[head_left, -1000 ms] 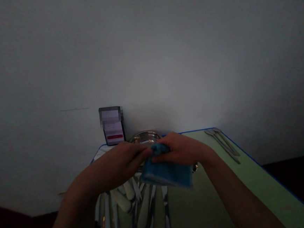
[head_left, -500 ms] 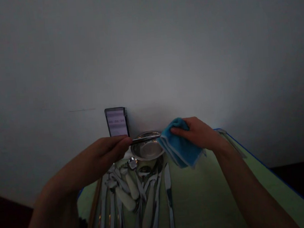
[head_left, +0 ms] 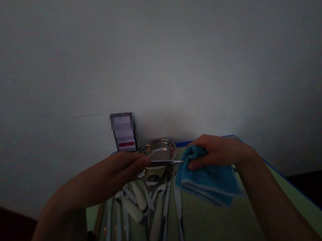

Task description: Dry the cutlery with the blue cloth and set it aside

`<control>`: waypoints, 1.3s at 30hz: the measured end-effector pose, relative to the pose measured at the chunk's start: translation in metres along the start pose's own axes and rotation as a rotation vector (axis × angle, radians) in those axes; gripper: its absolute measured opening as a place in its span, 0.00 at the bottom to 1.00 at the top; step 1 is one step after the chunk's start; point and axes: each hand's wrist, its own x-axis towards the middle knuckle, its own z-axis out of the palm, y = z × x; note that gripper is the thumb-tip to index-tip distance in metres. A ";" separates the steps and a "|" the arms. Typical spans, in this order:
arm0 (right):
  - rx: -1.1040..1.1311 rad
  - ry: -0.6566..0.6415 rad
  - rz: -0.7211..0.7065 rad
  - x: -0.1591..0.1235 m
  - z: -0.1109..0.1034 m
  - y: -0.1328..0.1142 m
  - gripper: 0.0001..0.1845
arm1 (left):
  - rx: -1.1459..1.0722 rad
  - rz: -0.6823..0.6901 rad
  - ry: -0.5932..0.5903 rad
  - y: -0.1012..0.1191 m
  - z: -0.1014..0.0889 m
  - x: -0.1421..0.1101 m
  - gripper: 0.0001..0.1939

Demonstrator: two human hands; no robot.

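My left hand (head_left: 126, 169) is closed around one end of a slim metal piece of cutlery (head_left: 164, 163), held level above the table. My right hand (head_left: 216, 153) pinches a folded blue cloth (head_left: 211, 187) over its other end. The cloth hides that end, so I cannot tell what kind of cutlery it is. Just behind the piece stands a round steel bowl (head_left: 149, 146). Below my hands lies a loose group of spoons and other cutlery, some with white handles (head_left: 158, 223). A table knife (head_left: 179, 208) lies apart to their right.
A phone (head_left: 125, 136) stands upright against the grey wall (head_left: 156, 61), left of the bowl. Several long metal pieces (head_left: 116, 224) lie side by side at the left. The green table (head_left: 214, 227) has a blue edge along its back and right.
Both hands have come lower and slightly right with the cutlery and cloth. The cloth hangs more spread out to the right. More of the bowl and phone shows now.
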 end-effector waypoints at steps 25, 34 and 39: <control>0.359 0.922 -0.084 0.028 0.014 0.006 0.17 | 0.213 0.085 0.292 0.030 0.003 0.013 0.21; 1.126 1.007 -0.078 0.048 0.017 0.009 0.10 | 0.196 0.080 0.205 0.052 0.030 0.027 0.22; 1.106 1.058 -0.307 0.037 0.016 0.006 0.16 | 0.149 0.084 0.075 0.045 0.030 0.026 0.24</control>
